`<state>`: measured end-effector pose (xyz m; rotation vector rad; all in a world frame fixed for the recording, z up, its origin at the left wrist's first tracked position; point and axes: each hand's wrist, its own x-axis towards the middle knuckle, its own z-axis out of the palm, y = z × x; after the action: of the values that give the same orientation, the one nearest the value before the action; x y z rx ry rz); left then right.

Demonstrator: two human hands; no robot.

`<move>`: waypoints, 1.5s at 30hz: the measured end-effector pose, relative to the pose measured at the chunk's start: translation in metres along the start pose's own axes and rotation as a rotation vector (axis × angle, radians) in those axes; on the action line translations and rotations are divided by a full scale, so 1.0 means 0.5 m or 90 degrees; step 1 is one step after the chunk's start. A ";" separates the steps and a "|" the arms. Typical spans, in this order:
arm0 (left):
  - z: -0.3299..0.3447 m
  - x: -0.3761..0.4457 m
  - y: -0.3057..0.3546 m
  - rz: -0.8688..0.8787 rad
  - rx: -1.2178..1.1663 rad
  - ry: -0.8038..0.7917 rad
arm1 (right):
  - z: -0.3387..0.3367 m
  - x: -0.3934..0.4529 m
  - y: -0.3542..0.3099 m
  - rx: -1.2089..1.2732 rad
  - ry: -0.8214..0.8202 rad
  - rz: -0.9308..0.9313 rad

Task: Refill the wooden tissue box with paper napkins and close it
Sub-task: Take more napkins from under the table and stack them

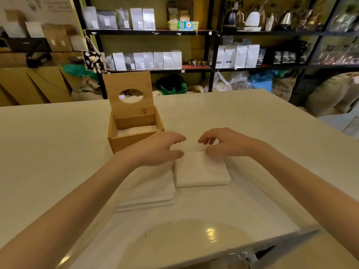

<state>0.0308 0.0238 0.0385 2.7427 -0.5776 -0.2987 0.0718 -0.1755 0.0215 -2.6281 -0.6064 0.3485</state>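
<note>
— Where does the refill stand?

— Midway, I'd judge. The wooden tissue box sits on the bench, just beyond the left hand, with its lid swung upright on the far side. Some white paper already lies low inside it, so it looks only partly filled

— And the napkins?

— Two stacks on the bench in front of the person. The right-hand stack is the one being worked; the left-hand stack lies just beside it, partly under the left forearm

— What are the hands doing?

— Both hover at the far edge of the right-hand stack. The left hand's fingers are loosely bent, thumb lying at the stack's corner. The right hand has its fingers curled downward over the far edge. Whether either has actually pinched any paper, I cannot tell; nothing is lifted

— So the step?

— Gathering a bundle to load. The next move calls for closing both hands on the stack's far edge, lifting the sheets level so they don't fan out, carrying them left and forward over the box opening, then lowering them in square. The lid comes down only afterwards
</note>
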 end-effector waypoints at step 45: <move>-0.057 -0.010 0.013 -0.038 -0.327 0.084 | -0.109 -0.031 -0.036 0.130 -0.067 -0.107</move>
<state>0.0313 0.0277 0.0678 2.2639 -0.3264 -0.2370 0.0695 -0.1864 0.0798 -2.3578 -0.7779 0.4729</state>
